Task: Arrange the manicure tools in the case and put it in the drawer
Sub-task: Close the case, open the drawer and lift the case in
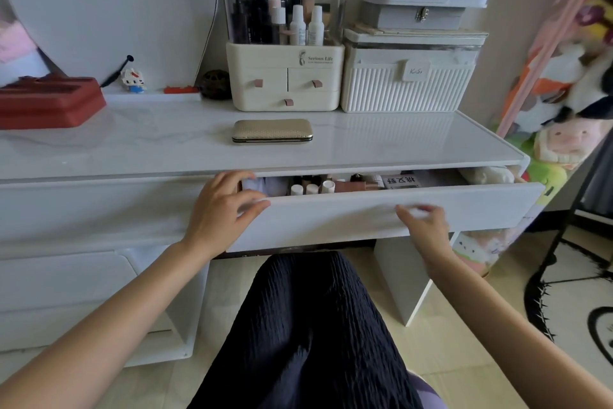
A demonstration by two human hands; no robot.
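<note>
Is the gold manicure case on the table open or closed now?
Closed. The gold manicure case lies flat on the tabletop, both halves meeting along the dark seam, and no tools show.

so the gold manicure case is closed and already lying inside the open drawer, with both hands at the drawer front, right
Not quite. The head view shows the gold manicure case closed, but it lies on the tabletop, not inside the open drawer. The rest holds: the left hand and right hand are both at the drawer front.
</note>
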